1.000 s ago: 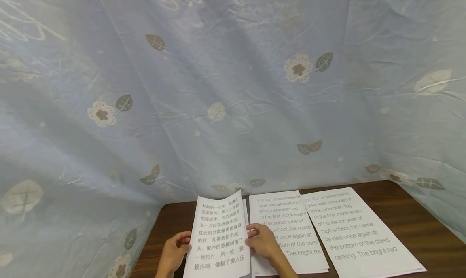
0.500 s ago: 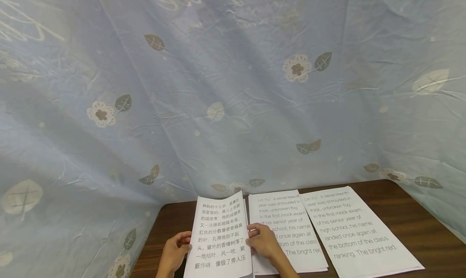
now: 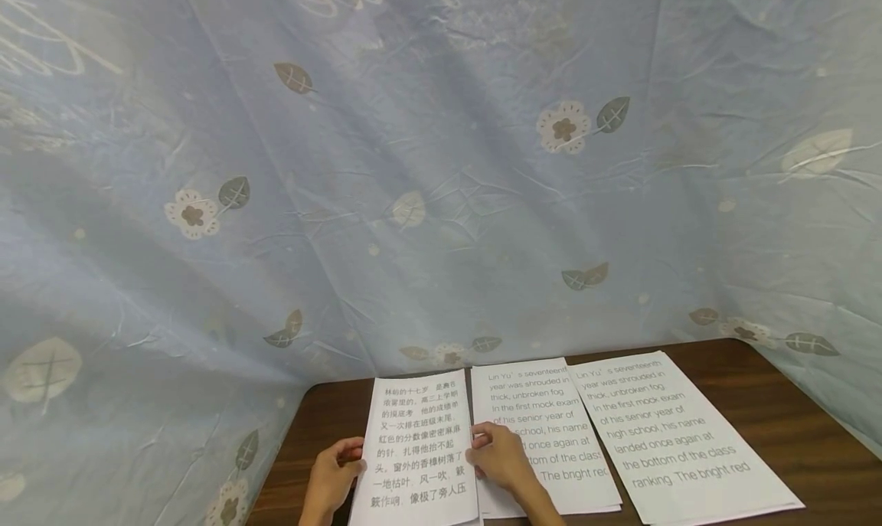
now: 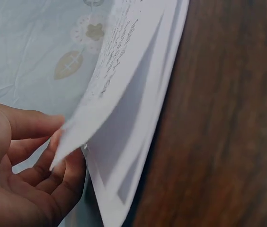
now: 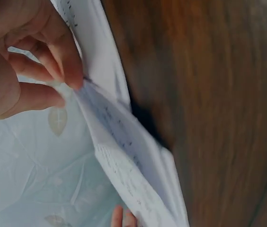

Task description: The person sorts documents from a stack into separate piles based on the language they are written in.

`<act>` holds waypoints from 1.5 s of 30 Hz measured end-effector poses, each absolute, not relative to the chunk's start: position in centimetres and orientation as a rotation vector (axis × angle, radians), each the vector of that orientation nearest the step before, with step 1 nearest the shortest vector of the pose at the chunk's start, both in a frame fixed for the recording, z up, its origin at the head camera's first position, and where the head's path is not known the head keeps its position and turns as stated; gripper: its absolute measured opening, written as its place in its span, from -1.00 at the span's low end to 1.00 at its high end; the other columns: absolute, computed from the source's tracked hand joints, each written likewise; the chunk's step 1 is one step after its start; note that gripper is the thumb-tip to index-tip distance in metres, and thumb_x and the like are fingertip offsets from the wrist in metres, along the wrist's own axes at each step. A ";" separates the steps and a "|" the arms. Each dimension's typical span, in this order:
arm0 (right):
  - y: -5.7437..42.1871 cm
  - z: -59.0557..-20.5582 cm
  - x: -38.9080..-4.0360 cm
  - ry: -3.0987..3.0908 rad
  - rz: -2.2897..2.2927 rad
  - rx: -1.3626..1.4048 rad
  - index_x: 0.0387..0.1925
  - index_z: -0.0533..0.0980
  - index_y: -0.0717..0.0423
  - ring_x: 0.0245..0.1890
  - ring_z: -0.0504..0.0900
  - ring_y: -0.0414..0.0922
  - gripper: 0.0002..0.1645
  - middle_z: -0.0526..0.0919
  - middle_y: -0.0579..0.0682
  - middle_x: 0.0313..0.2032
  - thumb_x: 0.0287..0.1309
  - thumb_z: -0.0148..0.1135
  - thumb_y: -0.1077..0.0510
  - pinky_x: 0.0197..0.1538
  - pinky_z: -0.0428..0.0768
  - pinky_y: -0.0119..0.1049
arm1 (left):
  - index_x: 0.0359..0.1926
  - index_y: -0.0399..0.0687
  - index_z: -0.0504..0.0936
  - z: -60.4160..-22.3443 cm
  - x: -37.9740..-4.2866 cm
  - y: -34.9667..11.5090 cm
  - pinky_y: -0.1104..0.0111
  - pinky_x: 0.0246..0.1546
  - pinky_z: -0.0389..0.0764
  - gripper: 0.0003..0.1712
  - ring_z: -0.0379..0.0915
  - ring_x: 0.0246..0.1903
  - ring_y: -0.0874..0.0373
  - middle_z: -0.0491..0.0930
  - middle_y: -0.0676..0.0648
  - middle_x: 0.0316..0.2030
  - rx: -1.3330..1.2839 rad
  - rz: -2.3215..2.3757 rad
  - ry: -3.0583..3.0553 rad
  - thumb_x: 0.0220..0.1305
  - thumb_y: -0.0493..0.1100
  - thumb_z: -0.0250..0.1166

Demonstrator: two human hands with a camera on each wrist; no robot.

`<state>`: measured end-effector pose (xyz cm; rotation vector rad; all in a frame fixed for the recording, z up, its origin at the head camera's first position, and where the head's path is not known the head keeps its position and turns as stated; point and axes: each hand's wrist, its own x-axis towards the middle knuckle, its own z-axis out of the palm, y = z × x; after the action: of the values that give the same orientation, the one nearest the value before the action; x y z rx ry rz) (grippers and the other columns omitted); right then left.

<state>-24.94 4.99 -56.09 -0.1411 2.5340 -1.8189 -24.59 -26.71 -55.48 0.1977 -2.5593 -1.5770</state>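
Observation:
A stack of white paper sheets printed with Chinese text (image 3: pixel 419 449) lies at the left of the table, between both hands. My left hand (image 3: pixel 332 476) is at its left edge. In the left wrist view, thumb and fingers pinch the lifted edge of the top sheet (image 4: pixel 95 113), with more sheets fanned beneath it. My right hand (image 3: pixel 499 459) is at the right edge, above the neighbouring English pages. In the right wrist view, its thumb and forefinger hold the edge of a sheet (image 5: pixel 119 165) that bows away from those below.
Two stacks of English-printed pages, a middle one (image 3: pixel 551 403) and a right one (image 3: pixel 661 434), lie beside the Chinese stack on the dark wooden table (image 3: pixel 779 403). A pale blue cloth with leaves and flowers (image 3: pixel 482 204) hangs behind and around the table.
The top sheet's far right corner, curled up before, has come down, so the page looks flatter. Both hands stay at its sides, the left shifted very slightly right.

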 end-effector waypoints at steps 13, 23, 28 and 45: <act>6.0 -56.4 -25.3 2.628 -1.784 -0.170 0.11 0.64 0.39 -0.49 0.70 -0.19 -0.52 0.73 0.02 -0.28 0.23 0.47 0.17 -0.47 0.69 -0.36 | 0.18 -0.36 0.69 -55.2 -24.7 -26.8 0.36 -0.41 0.73 -0.58 0.64 -0.28 0.15 0.73 -0.17 -0.12 0.255 -1.514 -2.557 0.33 -0.29 0.43; 6.2 -56.3 -25.2 2.632 -1.764 -0.164 0.08 0.66 0.36 -0.50 0.69 -0.21 -0.56 0.73 0.01 -0.28 0.24 0.46 0.17 -0.48 0.68 -0.35 | 0.19 -0.37 0.68 -55.0 -24.5 -26.0 0.37 -0.44 0.70 -0.58 0.61 -0.32 0.16 0.72 -0.15 -0.14 0.242 -1.536 -2.553 0.35 -0.29 0.42; 6.3 -56.3 -25.3 2.636 -1.761 -0.168 0.08 0.66 0.36 -0.51 0.69 -0.21 -0.56 0.74 0.01 -0.28 0.26 0.45 0.17 -0.49 0.68 -0.36 | 0.20 -0.35 0.67 -54.9 -24.5 -24.8 0.39 -0.45 0.66 -0.56 0.57 -0.34 0.14 0.70 -0.12 -0.15 0.215 -1.565 -2.574 0.36 -0.26 0.41; 15.4 -55.4 -25.1 2.740 -1.728 0.087 0.09 0.68 0.35 -0.52 0.71 -0.13 -0.58 0.76 0.06 -0.24 0.26 0.44 0.19 -0.48 0.70 -0.35 | 0.19 -0.36 0.69 -54.8 -24.7 -21.9 0.37 -0.43 0.73 -0.59 0.63 -0.33 0.18 0.72 -0.13 -0.17 0.108 -1.542 -2.577 0.39 -0.24 0.40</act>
<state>-25.08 15.43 -55.40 0.0872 2.7398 -1.7283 -24.71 -21.89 -54.76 0.1081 -2.5774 -1.5423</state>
